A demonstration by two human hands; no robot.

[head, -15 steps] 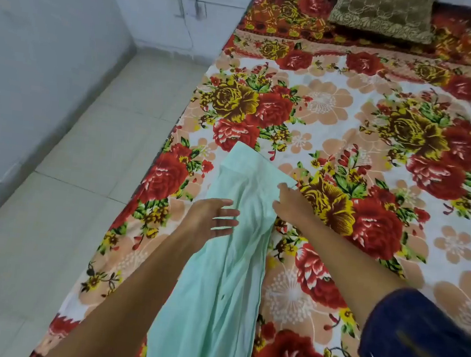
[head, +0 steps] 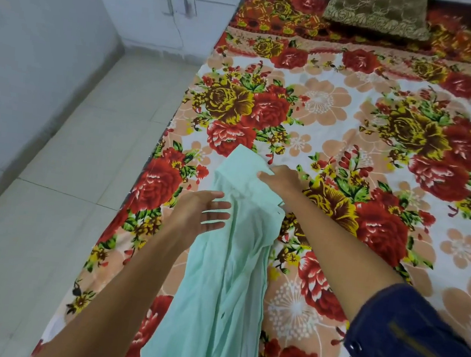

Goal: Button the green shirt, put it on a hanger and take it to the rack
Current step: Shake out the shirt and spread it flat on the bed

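Observation:
The green shirt (head: 225,280) is pale mint and lies in a long bunched strip on the floral bedsheet (head: 351,127), near the bed's left edge. Its far end reaches toward the middle of the bed, and its near end runs out of view at the bottom. My left hand (head: 201,212) hovers at the shirt's left side with fingers spread, holding nothing. My right hand (head: 281,177) rests on the shirt's far right corner, fingers pressed onto or pinching the cloth; the grip is hard to make out. No hanger or rack is in view.
A brown embroidered cushion (head: 379,12) lies at the head of the bed. Pale floor tiles (head: 66,188) run along the bed's left side, bounded by a grey wall (head: 22,51). A white cupboard with a handle (head: 168,0) stands in the far corner.
My right hand has slid left and further onto the shirt's far corner. The left hand has stayed beside the shirt with fingers spread.

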